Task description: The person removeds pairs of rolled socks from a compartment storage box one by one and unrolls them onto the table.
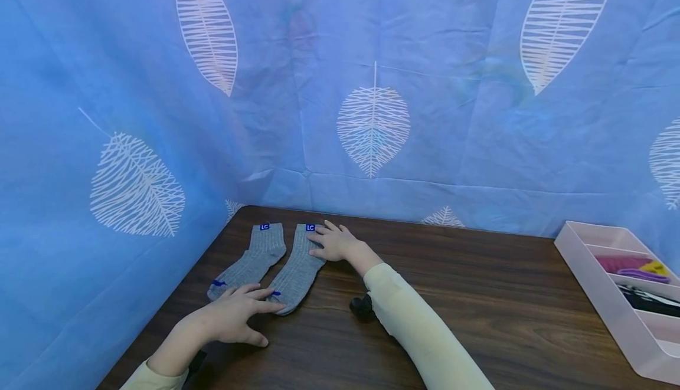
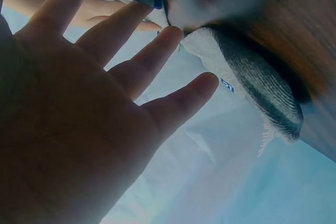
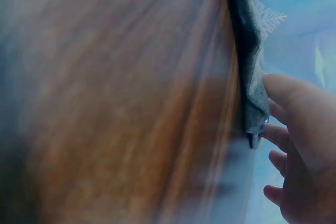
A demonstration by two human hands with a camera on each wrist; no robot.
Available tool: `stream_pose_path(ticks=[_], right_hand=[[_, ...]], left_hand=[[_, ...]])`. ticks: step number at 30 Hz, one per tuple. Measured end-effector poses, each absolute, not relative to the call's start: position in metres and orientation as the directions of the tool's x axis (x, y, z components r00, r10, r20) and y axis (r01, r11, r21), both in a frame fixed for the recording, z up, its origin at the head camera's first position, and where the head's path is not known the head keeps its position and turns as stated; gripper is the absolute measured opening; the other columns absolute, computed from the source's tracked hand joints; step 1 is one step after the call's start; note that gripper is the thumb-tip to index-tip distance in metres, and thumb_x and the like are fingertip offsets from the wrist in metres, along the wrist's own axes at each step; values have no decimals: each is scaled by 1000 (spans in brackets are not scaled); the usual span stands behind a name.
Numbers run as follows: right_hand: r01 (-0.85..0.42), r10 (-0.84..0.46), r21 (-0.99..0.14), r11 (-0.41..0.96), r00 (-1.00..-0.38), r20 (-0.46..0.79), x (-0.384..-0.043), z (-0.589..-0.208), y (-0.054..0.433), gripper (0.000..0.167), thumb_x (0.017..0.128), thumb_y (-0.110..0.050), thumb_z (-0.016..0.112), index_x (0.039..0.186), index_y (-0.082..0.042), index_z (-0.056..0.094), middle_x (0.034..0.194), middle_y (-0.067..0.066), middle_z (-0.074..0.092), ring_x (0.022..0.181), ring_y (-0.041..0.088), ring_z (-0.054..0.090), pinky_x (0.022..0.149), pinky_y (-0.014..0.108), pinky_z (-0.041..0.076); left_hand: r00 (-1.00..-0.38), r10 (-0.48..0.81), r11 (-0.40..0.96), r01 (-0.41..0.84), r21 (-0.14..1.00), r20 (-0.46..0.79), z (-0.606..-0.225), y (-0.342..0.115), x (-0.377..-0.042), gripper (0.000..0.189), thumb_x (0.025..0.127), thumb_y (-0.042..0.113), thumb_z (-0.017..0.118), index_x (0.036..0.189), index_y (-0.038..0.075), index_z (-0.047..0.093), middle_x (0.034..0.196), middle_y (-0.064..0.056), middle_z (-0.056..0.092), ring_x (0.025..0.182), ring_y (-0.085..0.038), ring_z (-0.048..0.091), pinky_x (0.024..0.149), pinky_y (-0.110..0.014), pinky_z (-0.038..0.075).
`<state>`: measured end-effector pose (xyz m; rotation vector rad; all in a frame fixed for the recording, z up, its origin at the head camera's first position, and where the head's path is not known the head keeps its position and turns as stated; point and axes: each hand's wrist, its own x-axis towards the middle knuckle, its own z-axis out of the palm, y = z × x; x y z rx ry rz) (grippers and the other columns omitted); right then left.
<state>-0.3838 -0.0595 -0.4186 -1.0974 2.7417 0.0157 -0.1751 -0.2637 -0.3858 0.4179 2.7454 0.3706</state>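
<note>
Two grey ribbed ankle socks lie flat side by side, cuffs pointing away. The left sock (image 1: 252,260) and the right sock (image 1: 297,269) each carry a blue LC label at the cuff and a blue mark near the toe. My left hand (image 1: 231,314) spreads its fingers over the toe ends, with fingertips at the right sock's toe. At that sock's cuff rests my right hand (image 1: 334,243), fingers extended and partly covering the cuff's right edge. In the right wrist view, the thumb and fingers (image 3: 278,87) touch the sock's edge (image 3: 252,66).
A pale pink divided box (image 1: 589,278) stands on the right of the dark wooden table (image 1: 467,301), with folded coloured and black items in some compartments. Blue leaf-patterned cloth (image 1: 457,142) hangs behind and to the left.
</note>
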Motion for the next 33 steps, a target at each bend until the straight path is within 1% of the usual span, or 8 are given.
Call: stream_pose_path(ticks=[5, 8, 14, 17, 21, 23, 29, 33], right_hand=[[-686, -691, -94, 722, -707, -152, -384, -417, -53, 58, 100, -53, 40, 153, -34, 29, 164, 0, 19, 154, 26, 7, 121, 55, 13], [-705, -712, -105, 702, -693, -111, -384, -416, -46, 58, 100, -53, 42, 153, -32, 31, 163, 2, 21, 153, 27, 9, 120, 57, 15], [-766, -770, -96, 636, -639, -7, -378, -410, -24, 58, 100, -51, 44, 152, -25, 36, 161, 7, 27, 152, 31, 16, 118, 59, 19], [-792, -793, -95, 603, -608, 32, -371, -405, -9, 57, 101, -48, 45, 152, -22, 37, 160, 9, 29, 151, 33, 17, 118, 60, 20], [-825, -821, -55, 563, -566, 72, -360, -401, 11, 56, 101, -44, 46, 151, -18, 38, 159, 11, 32, 149, 36, 21, 116, 60, 23], [-837, -833, -24, 547, -547, 82, -354, -400, 20, 56, 101, -44, 46, 151, -19, 39, 159, 9, 32, 149, 35, 22, 116, 59, 24], [-859, -858, 41, 511, -506, 89, -331, -393, 53, 56, 101, -47, 46, 151, -23, 39, 160, 5, 31, 151, 29, 21, 118, 56, 24], [-858, -856, 43, 511, -504, 110, -316, -390, 80, 56, 100, -47, 47, 150, -23, 39, 159, 5, 33, 150, 30, 23, 117, 56, 24]], left_hand=[[-899, 342, 917, 256, 307, -272, -385, -261, -178, 59, 81, 43, 76, 136, 38, 56, 152, -10, 43, 143, -44, 29, 103, -78, 19], [-903, 359, 912, 286, 295, -235, -384, -260, -179, 56, 83, 44, 74, 135, 33, 59, 149, -11, 47, 140, -44, 34, 103, -76, 22], [-915, 386, 897, 343, 279, -119, -385, -259, -181, 51, 86, 42, 71, 132, 22, 62, 140, -12, 55, 131, -41, 47, 102, -70, 33], [-915, 403, 888, 384, 251, -27, -385, -258, -181, 46, 88, 38, 70, 129, 18, 64, 133, -10, 60, 124, -37, 54, 100, -64, 40], [-895, 432, 875, 446, 190, 112, -384, -259, -181, 38, 90, 33, 69, 125, 17, 66, 123, -3, 66, 113, -27, 63, 93, -51, 51], [-882, 442, 869, 467, 165, 166, -383, -259, -180, 35, 91, 32, 68, 123, 18, 68, 119, 0, 68, 109, -23, 65, 90, -46, 54], [-830, 486, 841, 530, 112, 275, -378, -252, -181, 28, 93, 34, 65, 117, 20, 70, 112, 5, 70, 101, -16, 68, 83, -39, 56], [-798, 521, 823, 563, 67, 304, -371, -243, -187, 28, 93, 38, 63, 114, 21, 71, 109, 6, 70, 98, -14, 68, 83, -39, 56]])
